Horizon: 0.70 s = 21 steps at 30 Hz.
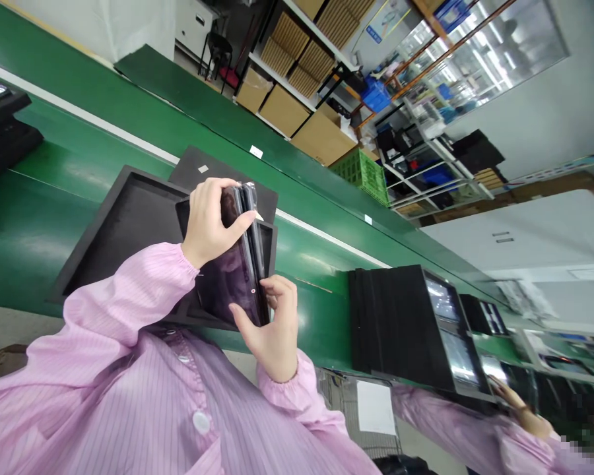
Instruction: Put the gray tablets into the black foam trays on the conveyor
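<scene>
A few thin, glossy black tablet-like panels (228, 280) stand tilted on edge together, with clear film visible at their top end. My left hand (210, 221) grips the upper end, thumb across the edges. Lower down, my right hand (274, 323) pinches the same panels between thumb and fingers. Beneath and behind them lies a black tray (123, 227) with raised rims, its left part showing a bare floor. A flat black sheet (191, 173) with a small pale label pokes out behind the tray. The panels hide part of the tray.
The green conveyor-like bench (317, 310) runs diagonally across. A stack of black trays (396, 323) holding shiny panels stands at right, near a co-worker's hand (517, 402). Another black tray (4, 142) sits at far left. Behind are cardboard boxes (284, 105) and a green crate (361, 173).
</scene>
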Tool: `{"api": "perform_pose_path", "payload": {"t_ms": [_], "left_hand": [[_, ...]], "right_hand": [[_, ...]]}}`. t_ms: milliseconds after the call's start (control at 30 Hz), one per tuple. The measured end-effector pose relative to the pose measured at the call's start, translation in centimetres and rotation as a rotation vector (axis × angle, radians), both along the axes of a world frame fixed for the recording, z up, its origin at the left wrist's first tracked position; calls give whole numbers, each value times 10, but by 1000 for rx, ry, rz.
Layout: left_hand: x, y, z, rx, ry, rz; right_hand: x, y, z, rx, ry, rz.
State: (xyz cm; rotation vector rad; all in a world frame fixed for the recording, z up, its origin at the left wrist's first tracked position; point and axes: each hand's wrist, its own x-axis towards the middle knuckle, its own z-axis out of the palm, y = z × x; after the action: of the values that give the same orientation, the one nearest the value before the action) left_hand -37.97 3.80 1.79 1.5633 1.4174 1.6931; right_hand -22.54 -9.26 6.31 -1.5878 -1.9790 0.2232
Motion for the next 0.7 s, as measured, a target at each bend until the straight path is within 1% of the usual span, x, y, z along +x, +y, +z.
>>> {"api": "perform_pose_path", "payload": {"t_ms": [33,100,167,233,300,400,500,600,700], "left_hand": [[-2,-1,3,5,20,0],[-9,-3,9,21,49,-47],[-20,-3,15,21,59,-126],[-31,-1,20,-16,42,-208],[-41,2,23,-75,0,-283],[-49,6,23,-141,-79,-376],[-52,13,23,-212,-139,-437],[-56,20,27,-303,-151,-548],[-60,26,34,-363,-160,-646]], "right_hand": [[0,-1,-6,3,24,-64],[3,-1,-15,-13,81,-146],[8,-1,-18,-45,118,-154],[13,-1,-16,-61,115,-104],[18,-1,-13,-45,84,-42],[24,-2,-12,47,29,27],[27,-4,-14,152,-6,77],[32,-5,-18,169,-5,106],[38,-7,-25,169,10,119]]}}
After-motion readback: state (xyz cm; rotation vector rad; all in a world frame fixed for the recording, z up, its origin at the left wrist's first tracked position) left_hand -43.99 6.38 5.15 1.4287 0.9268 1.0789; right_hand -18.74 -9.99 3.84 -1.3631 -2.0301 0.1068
